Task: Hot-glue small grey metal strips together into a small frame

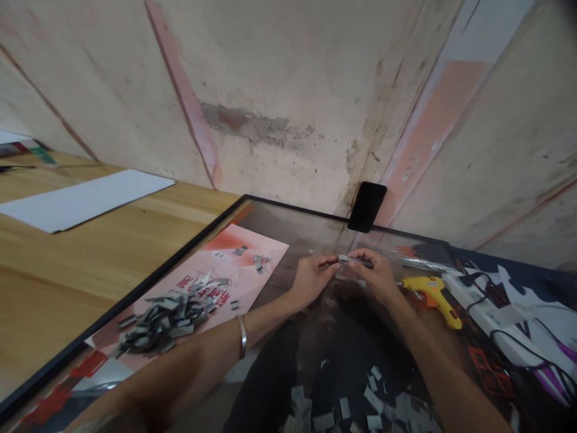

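Over the dark glass tabletop, my left hand (313, 279) pinches the left end of a small grey strip (344, 258). Its other end is between the fingers of my right hand (375, 273). A second thin strip (350, 280) lies on the glass just below my fingertips. A heap of small grey pieces (169, 316) rests on a pink printed sheet (265, 248) to the left. More loose grey pieces (374, 400) are scattered on the glass near my body.
On the right are a yellow glue gun (430, 291), a white power strip (473, 307) with cables and an orange object (489, 370). A black phone (367, 206) leans at the wall. White board (90, 198) lies on the wooden table (189, 210).
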A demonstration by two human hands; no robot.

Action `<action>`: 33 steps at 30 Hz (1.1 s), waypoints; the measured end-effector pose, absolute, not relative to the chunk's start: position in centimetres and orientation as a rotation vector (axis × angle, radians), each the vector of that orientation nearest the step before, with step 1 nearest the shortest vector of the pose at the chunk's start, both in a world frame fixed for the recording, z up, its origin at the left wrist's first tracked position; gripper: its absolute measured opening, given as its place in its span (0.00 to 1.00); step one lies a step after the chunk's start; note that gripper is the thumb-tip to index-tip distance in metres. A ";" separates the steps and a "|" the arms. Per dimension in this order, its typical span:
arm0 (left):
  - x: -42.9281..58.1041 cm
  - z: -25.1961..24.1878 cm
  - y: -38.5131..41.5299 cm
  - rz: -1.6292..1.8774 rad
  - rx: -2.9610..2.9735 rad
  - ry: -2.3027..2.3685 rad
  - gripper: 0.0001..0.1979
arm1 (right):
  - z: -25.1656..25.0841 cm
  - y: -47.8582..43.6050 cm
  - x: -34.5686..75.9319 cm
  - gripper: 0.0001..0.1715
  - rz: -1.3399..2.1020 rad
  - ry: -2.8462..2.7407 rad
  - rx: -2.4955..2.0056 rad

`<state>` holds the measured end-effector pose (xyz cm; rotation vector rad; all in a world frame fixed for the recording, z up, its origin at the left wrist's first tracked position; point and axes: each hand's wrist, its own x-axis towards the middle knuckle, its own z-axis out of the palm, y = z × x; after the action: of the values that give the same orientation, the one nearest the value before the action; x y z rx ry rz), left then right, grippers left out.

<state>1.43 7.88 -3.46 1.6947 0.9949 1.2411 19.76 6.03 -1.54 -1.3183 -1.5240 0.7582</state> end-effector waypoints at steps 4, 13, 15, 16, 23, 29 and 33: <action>1.4 -3.6 7.9 1.231 1.710 0.991 0.12 | -1.6 6.0 19.8 0.14 0.754 -1.519 -1.314; 1.4 -3.8 7.9 1.231 1.715 0.992 0.12 | -1.5 6.0 19.8 0.15 0.759 -1.527 -1.312; 1.4 -3.8 8.0 1.223 1.722 0.980 0.12 | -1.6 6.0 19.9 0.15 0.765 -1.517 -1.317; 1.4 -3.7 8.0 1.222 1.730 0.975 0.12 | -1.7 6.0 19.9 0.15 0.761 -1.516 -1.318; 1.3 -3.6 7.9 1.222 1.763 0.980 0.12 | -1.8 6.0 20.1 0.15 0.798 -1.517 -1.309; 1.3 -3.5 7.9 1.220 1.779 0.960 0.12 | -1.6 5.9 20.0 0.15 0.809 -1.517 -1.302; 1.3 -3.6 7.9 1.225 1.789 0.961 0.12 | -1.5 5.9 20.0 0.15 0.822 -1.522 -1.309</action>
<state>1.29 7.91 -3.58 1.7890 0.9610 1.2254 20.00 5.94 -1.54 -1.3092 -1.5222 0.8218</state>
